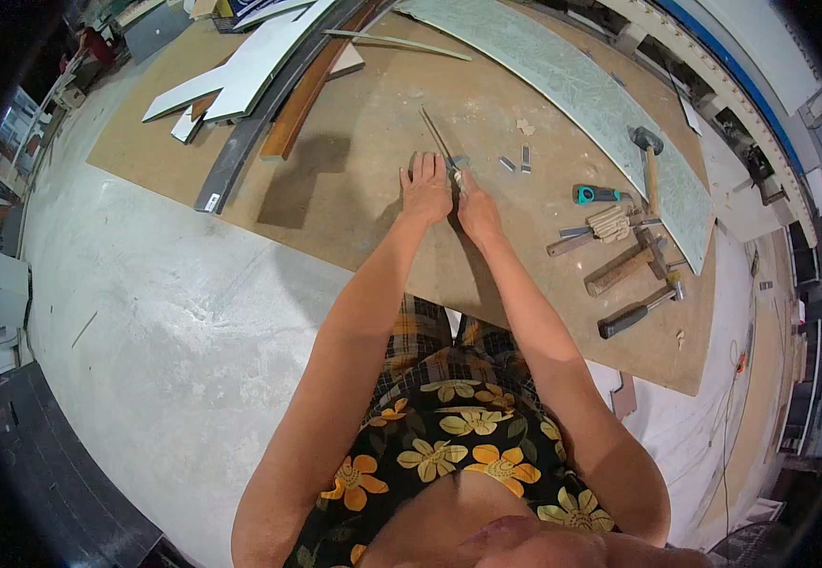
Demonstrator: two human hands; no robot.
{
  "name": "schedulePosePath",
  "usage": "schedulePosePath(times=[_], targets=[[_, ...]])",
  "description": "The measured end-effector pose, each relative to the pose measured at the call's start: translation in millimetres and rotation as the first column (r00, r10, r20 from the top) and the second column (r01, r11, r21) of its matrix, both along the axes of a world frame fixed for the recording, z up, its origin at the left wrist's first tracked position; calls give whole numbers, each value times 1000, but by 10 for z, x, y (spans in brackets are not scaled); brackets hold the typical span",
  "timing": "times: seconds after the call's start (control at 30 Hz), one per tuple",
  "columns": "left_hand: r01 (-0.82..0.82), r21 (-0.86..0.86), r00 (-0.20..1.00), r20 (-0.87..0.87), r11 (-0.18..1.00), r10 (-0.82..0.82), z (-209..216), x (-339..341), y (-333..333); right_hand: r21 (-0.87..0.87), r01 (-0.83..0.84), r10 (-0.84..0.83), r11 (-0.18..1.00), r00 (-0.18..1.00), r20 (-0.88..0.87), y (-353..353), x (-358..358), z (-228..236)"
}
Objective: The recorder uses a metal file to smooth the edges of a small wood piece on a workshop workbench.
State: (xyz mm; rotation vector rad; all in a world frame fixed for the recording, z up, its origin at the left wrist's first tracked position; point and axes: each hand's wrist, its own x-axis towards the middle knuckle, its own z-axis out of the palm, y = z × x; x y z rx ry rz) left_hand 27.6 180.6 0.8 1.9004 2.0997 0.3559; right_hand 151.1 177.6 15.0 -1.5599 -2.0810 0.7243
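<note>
My left hand point(427, 194) lies with fingers stretched out on the brown board table, beside a thin narrow strip point(437, 131) that points away from me. Just to its right, my right hand point(477, 208) is closed around something small at the strip's near end; its kind is hard to make out. Two small metal pieces point(526, 159) rest a little to the right, with a torn tan scrap point(525, 126) beyond them.
At the right lie a mallet point(648, 140), a teal-and-black handled tool point(600, 194), a bundle of wooden sticks point(609, 224) and hammers point(640, 310). A long pale green panel point(562, 85) runs along the far right. White boards point(258, 76) and dark and brown profiles point(302, 114) are far left.
</note>
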Motion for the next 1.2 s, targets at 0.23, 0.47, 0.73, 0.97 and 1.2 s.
schedulePosePath(times=[0.23, 0.47, 0.73, 0.97, 1.2], targets=[[-20, -11, 1000, 6, 1000, 21, -58, -32, 18, -55, -6, 9, 998, 999, 52, -517, 308, 46], [-10, -1, 1000, 0, 1000, 10, -59, -32, 21, -33, -4, 2, 999, 998, -65, -979, 809, -91], [-31, 62, 999, 9, 998, 31, -152, -48, 33, -93, 32, -43, 995, 992, -118, -896, 650, 20], [-31, 76, 999, 14, 997, 30, -155, -23, 26, -22, -9, 9, 1000, 1000, -3, -304, 224, 55], [-28, 56, 998, -47, 998, 30, -140, 0, 60, -24, 9, -8, 1000, 999, 49, 229, -142, -21]])
